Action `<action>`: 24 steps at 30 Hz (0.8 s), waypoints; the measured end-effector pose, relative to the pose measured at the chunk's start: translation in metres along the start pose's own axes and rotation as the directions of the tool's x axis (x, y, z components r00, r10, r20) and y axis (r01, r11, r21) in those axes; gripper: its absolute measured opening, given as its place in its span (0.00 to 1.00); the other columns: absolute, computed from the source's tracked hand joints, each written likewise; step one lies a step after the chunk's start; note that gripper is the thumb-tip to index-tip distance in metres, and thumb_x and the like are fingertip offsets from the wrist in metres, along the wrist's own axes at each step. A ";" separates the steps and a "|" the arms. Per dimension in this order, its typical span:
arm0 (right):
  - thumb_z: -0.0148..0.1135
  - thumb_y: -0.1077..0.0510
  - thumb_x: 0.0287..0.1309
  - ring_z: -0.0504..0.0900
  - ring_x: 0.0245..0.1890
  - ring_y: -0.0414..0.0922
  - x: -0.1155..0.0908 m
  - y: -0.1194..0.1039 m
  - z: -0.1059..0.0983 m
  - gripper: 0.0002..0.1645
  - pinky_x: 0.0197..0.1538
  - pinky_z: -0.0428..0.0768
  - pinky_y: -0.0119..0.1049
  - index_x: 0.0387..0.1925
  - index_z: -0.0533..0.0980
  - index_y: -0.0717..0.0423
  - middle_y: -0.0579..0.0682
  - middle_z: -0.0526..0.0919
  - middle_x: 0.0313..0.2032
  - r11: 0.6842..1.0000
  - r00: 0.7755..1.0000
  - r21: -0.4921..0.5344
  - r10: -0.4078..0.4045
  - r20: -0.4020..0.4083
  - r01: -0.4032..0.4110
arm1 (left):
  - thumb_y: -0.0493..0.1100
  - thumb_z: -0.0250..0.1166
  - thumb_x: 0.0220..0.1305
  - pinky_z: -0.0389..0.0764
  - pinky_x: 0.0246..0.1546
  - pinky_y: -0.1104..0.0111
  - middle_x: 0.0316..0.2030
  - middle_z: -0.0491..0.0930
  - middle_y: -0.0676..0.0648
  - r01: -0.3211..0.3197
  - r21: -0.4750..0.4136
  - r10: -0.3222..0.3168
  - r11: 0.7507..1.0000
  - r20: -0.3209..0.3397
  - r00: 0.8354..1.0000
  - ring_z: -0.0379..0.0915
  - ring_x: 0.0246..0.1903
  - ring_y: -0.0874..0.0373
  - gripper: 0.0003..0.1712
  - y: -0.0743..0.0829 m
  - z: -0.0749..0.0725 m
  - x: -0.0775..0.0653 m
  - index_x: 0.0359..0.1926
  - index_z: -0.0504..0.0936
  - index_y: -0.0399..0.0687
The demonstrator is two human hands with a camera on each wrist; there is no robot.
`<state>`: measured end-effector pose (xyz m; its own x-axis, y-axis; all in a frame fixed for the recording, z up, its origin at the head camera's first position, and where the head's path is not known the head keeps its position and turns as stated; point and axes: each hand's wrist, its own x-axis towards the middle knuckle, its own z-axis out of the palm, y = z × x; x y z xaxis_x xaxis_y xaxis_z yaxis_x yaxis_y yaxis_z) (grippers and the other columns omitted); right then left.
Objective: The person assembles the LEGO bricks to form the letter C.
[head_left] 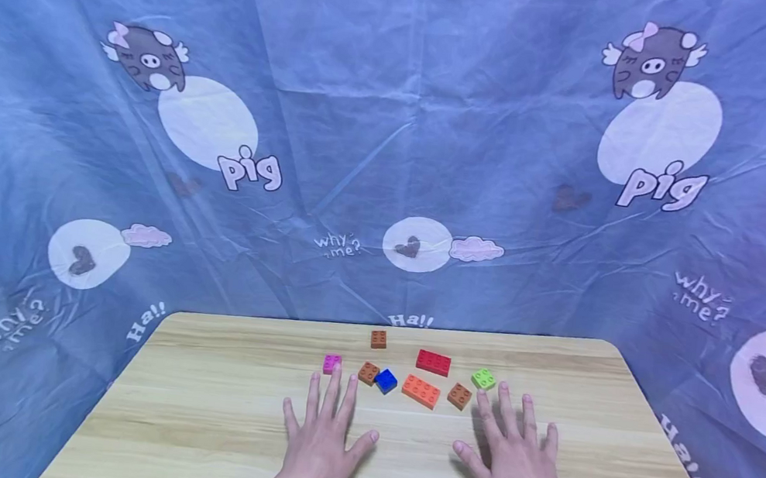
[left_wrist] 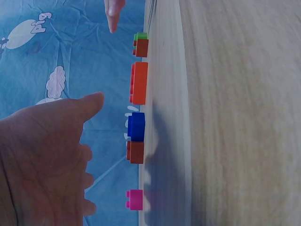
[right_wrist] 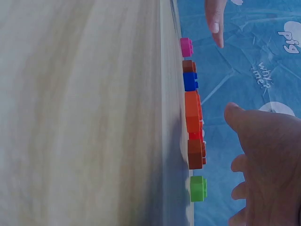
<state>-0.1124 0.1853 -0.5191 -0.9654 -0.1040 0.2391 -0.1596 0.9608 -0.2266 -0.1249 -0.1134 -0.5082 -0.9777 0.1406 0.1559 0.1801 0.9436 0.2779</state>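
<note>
Both hands hover over the table with fingers spread and nothing held. My left hand (head_left: 321,447) is nearest the magenta brick (head_left: 332,364), a brown brick (head_left: 369,373) and the blue brick (head_left: 385,381). Close to my right hand (head_left: 519,464) lie the lime green brick (head_left: 483,379) and another brown brick (head_left: 459,396). Between them are a long orange brick (head_left: 420,391) and a long red brick (head_left: 434,362). A third brown brick (head_left: 379,339) sits farthest back. In the left wrist view, the blue brick (left_wrist: 137,126) stands studs up beside a brown brick (left_wrist: 137,152).
The pale wooden table (head_left: 198,399) has rounded far corners. A blue cloth (head_left: 337,141) printed with pigs and lettering hangs behind it and along both sides. Dark hand shadows fall on the tabletop in both wrist views.
</note>
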 end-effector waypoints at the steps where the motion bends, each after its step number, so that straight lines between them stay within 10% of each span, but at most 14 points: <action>1: 0.61 0.25 0.65 0.53 0.77 0.76 0.000 0.000 0.000 0.52 0.66 0.52 0.87 0.80 0.65 0.48 0.63 0.57 0.81 1.000 1.000 0.001 0.000 0.000 0.000 | 0.73 0.61 0.69 0.40 0.68 0.18 0.85 0.46 0.43 0.002 -0.002 -0.002 1.000 0.002 1.000 0.41 0.81 0.33 0.52 0.000 0.000 0.000 0.83 0.59 0.54; 11: 0.69 0.34 0.66 0.66 0.72 0.73 0.006 0.005 0.003 0.50 0.65 0.67 0.79 0.79 0.65 0.53 0.66 0.65 0.76 0.989 0.998 0.144 -0.033 -0.047 0.040 | 0.67 0.61 0.73 0.43 0.73 0.24 0.84 0.48 0.41 -0.049 -0.102 0.056 0.994 0.061 0.997 0.41 0.82 0.35 0.47 0.005 0.002 0.004 0.83 0.58 0.51; 18: 0.79 0.53 0.59 0.84 0.56 0.61 0.026 0.009 0.018 0.34 0.61 0.81 0.64 0.62 0.79 0.64 0.61 0.85 0.56 0.900 0.989 0.434 0.017 -0.147 0.049 | 0.55 0.70 0.70 0.71 0.69 0.39 0.78 0.65 0.43 -0.198 -0.329 0.220 0.923 0.028 0.975 0.65 0.74 0.43 0.42 0.023 0.017 0.019 0.79 0.67 0.50; 24: 0.81 0.57 0.57 0.85 0.41 0.48 0.040 0.009 0.030 0.32 0.45 0.88 0.44 0.60 0.80 0.64 0.55 0.87 0.45 0.863 0.986 0.505 0.064 -0.151 0.021 | 0.50 0.72 0.69 0.73 0.70 0.42 0.76 0.67 0.44 -0.222 -0.345 0.237 0.912 0.004 0.971 0.67 0.73 0.44 0.40 0.035 0.035 0.040 0.78 0.69 0.48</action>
<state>-0.1585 0.1825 -0.5403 -0.9315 -0.0020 0.3638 -0.2621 0.6972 -0.6672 -0.1610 -0.0640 -0.5253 -0.9074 0.3618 0.2139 0.4181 0.7261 0.5459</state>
